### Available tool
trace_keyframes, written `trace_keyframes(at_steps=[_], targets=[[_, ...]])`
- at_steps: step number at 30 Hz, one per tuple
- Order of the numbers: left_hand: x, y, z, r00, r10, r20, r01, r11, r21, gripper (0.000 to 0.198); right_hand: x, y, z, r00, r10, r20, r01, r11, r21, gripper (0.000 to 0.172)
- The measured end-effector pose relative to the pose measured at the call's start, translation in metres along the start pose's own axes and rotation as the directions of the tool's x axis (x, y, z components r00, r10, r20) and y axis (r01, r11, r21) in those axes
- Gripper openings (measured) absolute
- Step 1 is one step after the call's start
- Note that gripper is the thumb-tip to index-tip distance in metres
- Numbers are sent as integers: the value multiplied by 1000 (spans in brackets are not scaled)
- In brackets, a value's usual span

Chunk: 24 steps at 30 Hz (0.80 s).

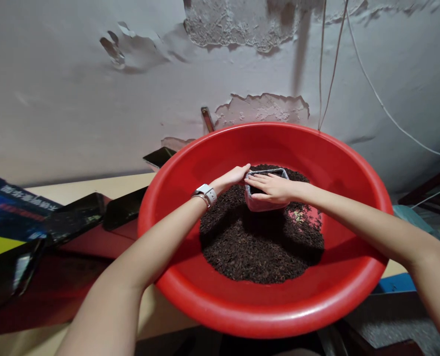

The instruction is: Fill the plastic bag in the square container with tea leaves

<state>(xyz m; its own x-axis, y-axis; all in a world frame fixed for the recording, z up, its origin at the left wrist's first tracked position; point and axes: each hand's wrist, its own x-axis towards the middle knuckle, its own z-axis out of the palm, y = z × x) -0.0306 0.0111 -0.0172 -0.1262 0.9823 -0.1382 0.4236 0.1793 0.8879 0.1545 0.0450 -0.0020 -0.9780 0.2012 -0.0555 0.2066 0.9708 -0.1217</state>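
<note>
While my right hand [274, 189] grips the cup [265, 197] in the basin [264, 306], my left hand [233, 177], fingers together, should push tea [257, 247] in gently, keeping the cup level.

The scene is dim, with soft light from above and the front. The red basin [264, 306] shows a gentle shine on its near rim. Both forearms throw dark shadows on the dark granules [257, 247]. The wall [75, 84] curves strongly from wide-angle distortion. The left edge is dark, and the boxes [16, 217] there look slightly blurred.
</note>
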Motion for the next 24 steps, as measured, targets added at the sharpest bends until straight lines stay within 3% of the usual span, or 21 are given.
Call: trace_keyframes(at_steps=[3, 5, 7, 8, 10, 12, 14, 17, 21, 24], targets=[[-1, 3, -1, 1000, -9, 21, 8, 1000, 30, 47, -2, 5, -10, 993, -46, 110, 40, 997, 59, 54], [-3, 6, -1, 1000, 12, 10, -13, 993, 117, 50, -5, 8, -23, 994, -48, 101, 36, 992, 117, 46], [-5, 11, 1, 985, 151, -88, -118, 947, 299, 50, -8, 12, -34, 998, 32, -60, -20, 980, 196, 43], [-7, 14, 3, 954, 271, -125, -201, 892, 406, 48, -10, 16, -39, 978, 100, -183, -56, 971, 234, 43], [-13, 20, 10, 859, 506, -77, -382, 735, 560, 44, -12, 27, -46, 875, 238, -421, -109, 945, 307, 43], [-20, 24, 21, 787, 603, 134, -554, 594, 583, 45, -13, 43, -48, 747, 354, -562, -145, 912, 383, 42], [-26, 26, 32, 739, 553, 385, -666, 514, 541, 46, -14, 59, -47, 651, 454, -609, -167, 868, 468, 43], [-27, 26, 44, 714, 390, 581, -696, 482, 532, 49, -16, 76, -43, 593, 547, -591, -191, 808, 557, 45], [-22, 25, 45, 731, 303, 612, -665, 520, 536, 51, -16, 78, -42, 573, 584, -574, -160, 767, 621, 47], [-19, 24, 37, 732, 378, 567, -671, 544, 503, 45, -16, 78, -43, 568, 588, -576, -130, 755, 642, 46]])
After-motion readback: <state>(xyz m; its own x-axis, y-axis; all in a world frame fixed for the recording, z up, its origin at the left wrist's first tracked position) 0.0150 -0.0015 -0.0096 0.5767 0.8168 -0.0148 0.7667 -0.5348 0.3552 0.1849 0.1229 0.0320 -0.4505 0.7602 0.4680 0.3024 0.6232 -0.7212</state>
